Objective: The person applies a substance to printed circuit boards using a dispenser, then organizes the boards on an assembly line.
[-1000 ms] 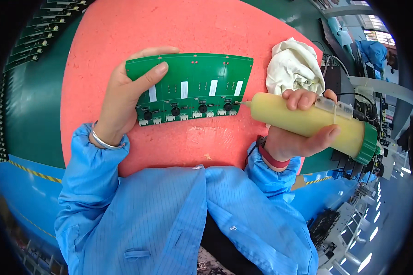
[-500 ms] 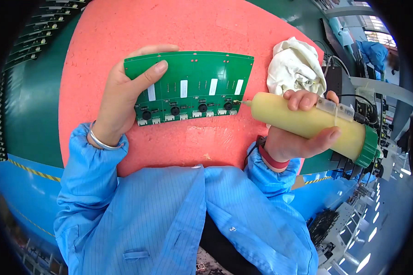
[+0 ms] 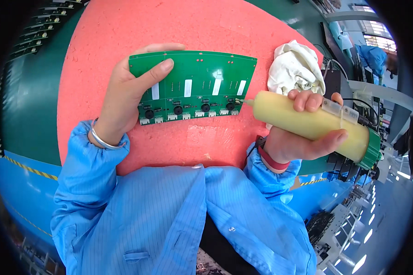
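Note:
My left hand (image 3: 131, 87) grips a green circuit board (image 3: 202, 68) by its left end, thumb on the face, other fingers mostly hidden behind. The board is held tilted over the pink mat. White rectangles, black round parts and white connectors line its lower half. In my right hand (image 3: 298, 137) lies a glue dispensing syringe (image 3: 307, 114), a fat barrel of pale yellow paste with a green cap at its right end. Its thin nozzle points left, the tip at the black round part nearest the board's right end. Whether the tip touches the board I cannot tell.
A crumpled white cloth (image 3: 296, 68) lies on the pink mat (image 3: 170, 27), behind the syringe. More circuit boards stand in a row at the far left (image 3: 39, 34). A person in blue (image 3: 374, 57) is at the far right, beyond equipment and cables.
The board and my left hand have shifted slightly to the right in the picture. My right hand and the syringe have moved slightly right too, with the nozzle still at the board's right part.

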Demonstrator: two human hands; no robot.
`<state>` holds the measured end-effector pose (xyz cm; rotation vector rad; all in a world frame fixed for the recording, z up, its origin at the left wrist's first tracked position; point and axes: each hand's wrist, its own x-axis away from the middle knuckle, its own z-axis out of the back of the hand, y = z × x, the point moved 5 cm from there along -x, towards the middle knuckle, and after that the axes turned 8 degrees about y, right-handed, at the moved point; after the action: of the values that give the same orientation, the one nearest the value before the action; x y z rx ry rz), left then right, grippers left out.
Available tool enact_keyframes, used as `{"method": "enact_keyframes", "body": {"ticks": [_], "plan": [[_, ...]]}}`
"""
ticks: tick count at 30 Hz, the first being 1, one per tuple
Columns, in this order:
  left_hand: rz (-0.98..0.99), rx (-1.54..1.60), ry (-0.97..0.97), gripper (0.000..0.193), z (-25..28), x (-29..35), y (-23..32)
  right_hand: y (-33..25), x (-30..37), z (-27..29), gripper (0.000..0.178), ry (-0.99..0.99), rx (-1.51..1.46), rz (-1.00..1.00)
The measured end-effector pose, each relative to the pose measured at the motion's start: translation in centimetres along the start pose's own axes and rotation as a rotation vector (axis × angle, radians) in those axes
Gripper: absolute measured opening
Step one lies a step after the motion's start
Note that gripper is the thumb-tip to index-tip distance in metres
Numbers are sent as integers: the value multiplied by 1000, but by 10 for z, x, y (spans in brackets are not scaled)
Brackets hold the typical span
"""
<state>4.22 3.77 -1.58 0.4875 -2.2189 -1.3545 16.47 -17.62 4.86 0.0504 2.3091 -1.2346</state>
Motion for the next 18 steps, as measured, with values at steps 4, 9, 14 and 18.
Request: {"method": "enact_keyframes", "body": {"ticks": [4, 9, 14, 18], "plan": [[6, 0, 1, 28, 1, 0, 0, 7, 0, -8, 56, -46, 6, 5], [9, -3, -4, 28, 0, 0, 0, 11, 2, -8, 55, -46, -25, -17], [-2, -2, -18, 28, 1, 0, -1, 10, 2, -6, 55, -18, -10, -12], [-2, -45, 11, 31, 0, 1, 0, 7, 0, -2, 56, 4, 11, -17]]}}
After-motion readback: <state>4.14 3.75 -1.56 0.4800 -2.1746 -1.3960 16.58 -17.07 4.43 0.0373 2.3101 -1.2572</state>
